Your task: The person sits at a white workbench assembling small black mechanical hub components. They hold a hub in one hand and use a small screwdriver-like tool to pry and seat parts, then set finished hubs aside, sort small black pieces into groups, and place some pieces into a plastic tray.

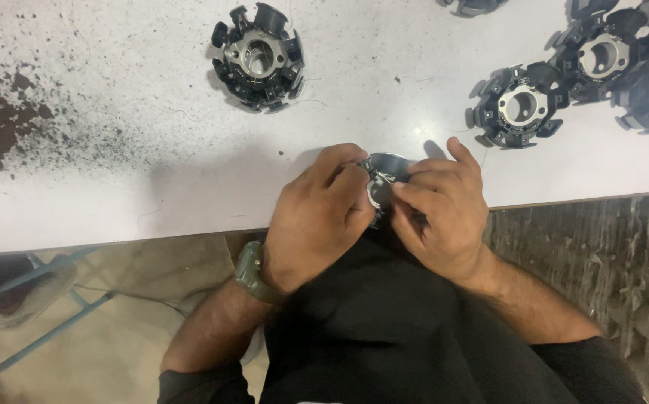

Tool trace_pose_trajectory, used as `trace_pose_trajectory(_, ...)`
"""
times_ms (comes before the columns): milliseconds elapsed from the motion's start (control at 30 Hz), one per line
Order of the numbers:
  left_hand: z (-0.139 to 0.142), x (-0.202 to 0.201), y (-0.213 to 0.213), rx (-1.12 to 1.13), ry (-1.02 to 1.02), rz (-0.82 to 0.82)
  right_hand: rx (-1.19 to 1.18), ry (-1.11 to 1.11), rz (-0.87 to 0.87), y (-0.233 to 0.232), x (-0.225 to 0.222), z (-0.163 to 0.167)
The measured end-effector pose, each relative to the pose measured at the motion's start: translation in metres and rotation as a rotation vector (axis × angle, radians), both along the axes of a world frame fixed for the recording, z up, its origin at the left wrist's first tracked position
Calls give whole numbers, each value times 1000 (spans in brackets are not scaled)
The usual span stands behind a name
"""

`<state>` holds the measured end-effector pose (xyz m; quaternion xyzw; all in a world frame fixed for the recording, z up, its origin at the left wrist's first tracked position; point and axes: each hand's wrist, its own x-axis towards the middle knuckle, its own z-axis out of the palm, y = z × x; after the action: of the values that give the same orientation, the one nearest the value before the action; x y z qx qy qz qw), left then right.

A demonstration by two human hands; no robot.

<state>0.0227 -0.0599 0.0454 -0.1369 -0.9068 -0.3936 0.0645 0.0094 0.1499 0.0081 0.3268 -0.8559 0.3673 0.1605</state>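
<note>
At the near table edge [190,224], just above the lap, both hands close on one black ring-shaped stator core w/ metal hub [381,179]: left hand [317,217] wraps its side to steady it, right hand [444,213] pinches near the top w/ fingertips, prob. because fine wire there needs close work. Similar cores sit apart on the white top: one far left [258,57], several at right [520,106], likely parked within reach; dark specks [10,127] stain the left side.

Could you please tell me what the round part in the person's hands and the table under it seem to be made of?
The round part looks like bright bare metal at its core, glinting, with a matte black, probably plastic, surround. The table seems a white laminate or painted board, smooth, with dark speckled stains.
</note>
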Motion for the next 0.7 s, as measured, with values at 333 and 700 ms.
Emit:
trace_pose_trajectory(333, 24, -23, -51, -289, 283, 113, 15, 129, -206, 15, -43, 20)
trace_pose_trajectory(700, 23, -68, -62, -317, 272, -2, -325, -11, -163, 31, -16, 4)
